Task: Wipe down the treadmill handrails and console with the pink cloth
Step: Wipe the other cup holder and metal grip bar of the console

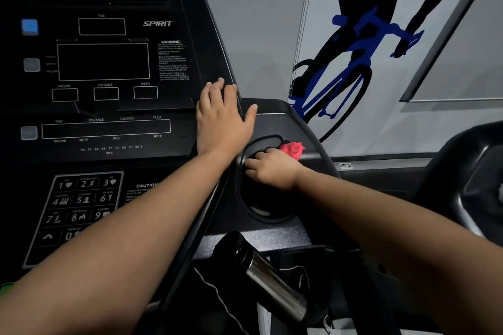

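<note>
Gripping the cloth [292, 149], the right hand [272, 170] sits at the upper rim of the cup holder [261, 207], its fingers curled over the rim toward the dark recess. The cloth is bright pink and crumpled into a small wad. Only a tuft of it shows, sticking out past the hand on the far side of the cup holder's rim; the rest is hidden under the palm. Up and left of the cup holder, the left hand [223, 119] lies flat on the right edge of the console [109, 62], fingers straight and spread, thumb stretched toward the cup holder, holding nothing. Below the cup holder a black and chrome bar [272, 280] slants down. Beyond the cup holder, a blue and black cyclist decal [353, 62] covers the wall.
</note>
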`<state>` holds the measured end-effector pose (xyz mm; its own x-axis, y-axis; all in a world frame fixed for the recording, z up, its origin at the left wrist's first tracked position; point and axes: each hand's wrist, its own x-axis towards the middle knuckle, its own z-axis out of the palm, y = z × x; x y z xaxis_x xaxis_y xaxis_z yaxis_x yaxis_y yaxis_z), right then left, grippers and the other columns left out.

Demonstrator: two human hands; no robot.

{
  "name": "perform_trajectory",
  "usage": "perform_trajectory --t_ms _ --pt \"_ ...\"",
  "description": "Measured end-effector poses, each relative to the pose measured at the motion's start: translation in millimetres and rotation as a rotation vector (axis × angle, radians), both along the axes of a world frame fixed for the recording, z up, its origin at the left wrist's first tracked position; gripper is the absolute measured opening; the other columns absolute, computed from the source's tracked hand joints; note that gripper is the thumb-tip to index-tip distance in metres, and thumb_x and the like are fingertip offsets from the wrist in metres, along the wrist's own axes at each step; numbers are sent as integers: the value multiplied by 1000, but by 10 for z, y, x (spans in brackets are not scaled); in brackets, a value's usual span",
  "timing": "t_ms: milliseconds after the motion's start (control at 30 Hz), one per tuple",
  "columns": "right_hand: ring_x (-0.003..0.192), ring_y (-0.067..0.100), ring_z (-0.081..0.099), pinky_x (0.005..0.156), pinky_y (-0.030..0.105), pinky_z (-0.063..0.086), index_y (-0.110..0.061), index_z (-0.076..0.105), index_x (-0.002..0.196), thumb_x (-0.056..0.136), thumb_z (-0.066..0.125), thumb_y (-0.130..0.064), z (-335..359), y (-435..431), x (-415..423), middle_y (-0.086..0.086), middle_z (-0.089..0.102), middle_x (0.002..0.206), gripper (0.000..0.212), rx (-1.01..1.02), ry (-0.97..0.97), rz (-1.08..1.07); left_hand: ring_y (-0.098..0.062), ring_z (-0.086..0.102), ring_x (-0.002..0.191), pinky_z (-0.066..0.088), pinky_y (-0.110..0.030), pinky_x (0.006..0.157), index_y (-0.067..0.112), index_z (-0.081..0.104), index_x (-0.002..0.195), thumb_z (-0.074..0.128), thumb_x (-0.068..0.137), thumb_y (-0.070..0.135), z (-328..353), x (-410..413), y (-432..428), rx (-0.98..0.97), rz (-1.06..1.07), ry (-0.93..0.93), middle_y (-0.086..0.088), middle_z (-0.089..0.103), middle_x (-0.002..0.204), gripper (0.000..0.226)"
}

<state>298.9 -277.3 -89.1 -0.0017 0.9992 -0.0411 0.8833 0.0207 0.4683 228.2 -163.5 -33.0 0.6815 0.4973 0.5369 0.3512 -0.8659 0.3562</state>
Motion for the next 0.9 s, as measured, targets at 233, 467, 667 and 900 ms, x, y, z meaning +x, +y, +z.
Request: perform_trajectory --t_ms 233,467,667,900 --pt "116 33 49 89 39 39 -9 58 125 99 36 -12 110 -79 -295 11 52 128 34 -133 56 -563 -24 23 140 24 -41 114 13 47 129 49 93 41 16 -16 36 -46 -18 -44 -7 34 146 45" --pt "117 29 56 87 35 46 -9 56 127 94 50 -18 443 -209 -610 7 58 128 34 -468 326 -585 -24 23 139 25 -42 113 13 47 129 50 93 40 28 -25 20 -67 -13 -44 -7 34 146 45" --pt "87 31 62 66 28 42 -3 65 86 89 54 -22 166 -140 -673 19 67 102 21 -123 718 -650 -26 20 141 24 -46 114 12 45 129 49 93 43 19 -15 2 -47 -6 -10 -9 30 149 48" --pt "75 25 52 68 30 47 -15 42 91 97 35 -26 -167 273 -607 9 51 88 14 749 1785 -1193 -28 20 141 24 -46 114 11 46 129 50 93 44 1 -4 -5 -25 0 -18 -10 32 148 49"
